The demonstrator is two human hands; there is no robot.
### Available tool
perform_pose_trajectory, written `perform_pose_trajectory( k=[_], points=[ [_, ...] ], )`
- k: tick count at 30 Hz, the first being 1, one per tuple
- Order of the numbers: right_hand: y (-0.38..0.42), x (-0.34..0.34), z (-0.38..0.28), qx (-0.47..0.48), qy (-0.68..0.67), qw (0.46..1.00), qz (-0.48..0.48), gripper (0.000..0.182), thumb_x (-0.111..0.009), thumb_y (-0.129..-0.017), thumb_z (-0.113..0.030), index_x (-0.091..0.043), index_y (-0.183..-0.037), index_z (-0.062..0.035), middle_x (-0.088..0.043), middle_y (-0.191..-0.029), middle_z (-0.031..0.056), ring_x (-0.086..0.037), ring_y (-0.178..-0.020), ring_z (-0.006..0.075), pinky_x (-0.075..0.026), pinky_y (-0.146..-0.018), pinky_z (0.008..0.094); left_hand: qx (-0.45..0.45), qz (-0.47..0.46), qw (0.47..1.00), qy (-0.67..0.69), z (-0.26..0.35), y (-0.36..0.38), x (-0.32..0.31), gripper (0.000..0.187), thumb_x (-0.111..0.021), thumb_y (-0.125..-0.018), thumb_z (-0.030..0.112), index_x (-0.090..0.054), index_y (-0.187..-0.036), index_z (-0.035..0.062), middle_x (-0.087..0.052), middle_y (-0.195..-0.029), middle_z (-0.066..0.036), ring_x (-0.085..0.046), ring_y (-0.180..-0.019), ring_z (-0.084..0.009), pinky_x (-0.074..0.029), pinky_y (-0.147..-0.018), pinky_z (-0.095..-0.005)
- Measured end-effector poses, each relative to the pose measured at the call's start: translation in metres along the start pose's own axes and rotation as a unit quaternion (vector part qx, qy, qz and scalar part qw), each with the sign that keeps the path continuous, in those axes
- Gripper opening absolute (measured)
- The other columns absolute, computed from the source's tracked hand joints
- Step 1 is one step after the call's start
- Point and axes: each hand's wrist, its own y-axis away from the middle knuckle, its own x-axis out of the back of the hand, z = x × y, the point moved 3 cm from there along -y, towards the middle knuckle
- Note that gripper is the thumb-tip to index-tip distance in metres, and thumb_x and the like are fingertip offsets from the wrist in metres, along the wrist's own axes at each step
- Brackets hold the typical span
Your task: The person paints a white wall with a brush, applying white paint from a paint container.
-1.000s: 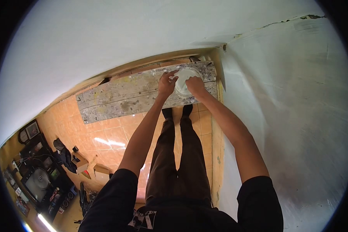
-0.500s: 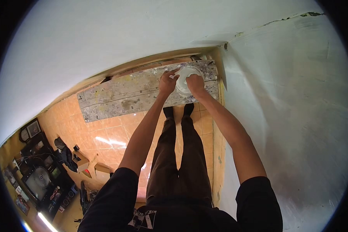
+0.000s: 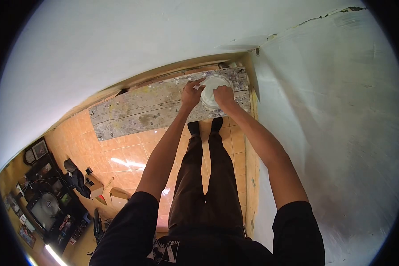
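Note:
A round white tub (image 3: pixel 212 102) with pale, whitish contents stands on the right part of a paint-spattered wooden plank (image 3: pixel 133 111). At its left rim is my left hand (image 3: pixel 191 95), thumb and forefinger apart and bent round the edge, holding the tub. My right hand (image 3: pixel 224 94) is closed in a fist over the right side of the tub's opening. Whatever it grips is hidden by the fist and too small to make out.
A pale wall (image 3: pixel 119 48) rises behind the plank, and a grey-white wall (image 3: pixel 332 133) with a crack stands at the right. Below are orange floor tiles (image 3: pixel 124 155) and my feet (image 3: pixel 193 128). A dark cabinet (image 3: pixel 53 199) and a cardboard box (image 3: pixel 94 185) are at lower left.
My right fist has shifted slightly within the tub's opening. My left hand stays at the rim, and the tub stands in the same place.

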Motion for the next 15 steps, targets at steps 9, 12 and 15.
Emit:
perform_pose_trajectory(
  k=[9,12,15],
  points=[
    [0.000,0.007,0.004,-0.017,-0.018,1.000,0.016,0.010,-0.067,-0.081,-0.014,-0.072,-0.083,-0.0059,-0.069,-0.078,0.0108,-0.069,-0.077,0.0269,-0.056,-0.065,0.0388,0.039,-0.030,0.998,-0.044,0.010,-0.001,0.001,0.035,-0.071,-0.083,0.022,-0.069,-0.118,0.0293,-0.065,-0.094,-0.011,-0.067,-0.076,-0.0246,-0.052,-0.073,-0.0382],
    [0.019,0.032,0.017,-0.064,-0.078,0.995,0.029,0.019,-0.066,-0.085,-0.023,-0.071,-0.086,-0.0046,-0.068,-0.078,0.0137,-0.069,-0.077,0.0301,-0.055,-0.066,0.0411,0.019,-0.020,0.997,-0.072,0.024,0.003,0.006,0.036,-0.071,-0.085,0.023,-0.067,-0.121,0.0252,-0.065,-0.098,-0.012,-0.067,-0.081,-0.0258,-0.053,-0.074,-0.0379],
    [0.048,0.054,0.031,-0.121,-0.178,0.971,0.101,0.030,-0.062,-0.090,-0.032,-0.069,-0.088,-0.0031,-0.067,-0.076,0.0169,-0.067,-0.077,0.0338,-0.054,-0.069,0.0440,-0.023,0.019,0.998,-0.058,0.029,0.009,0.008,0.038,-0.069,-0.087,0.024,-0.064,-0.124,0.0189,-0.065,-0.102,-0.013,-0.065,-0.089,-0.0260,-0.053,-0.077,-0.0375]
  ],
)
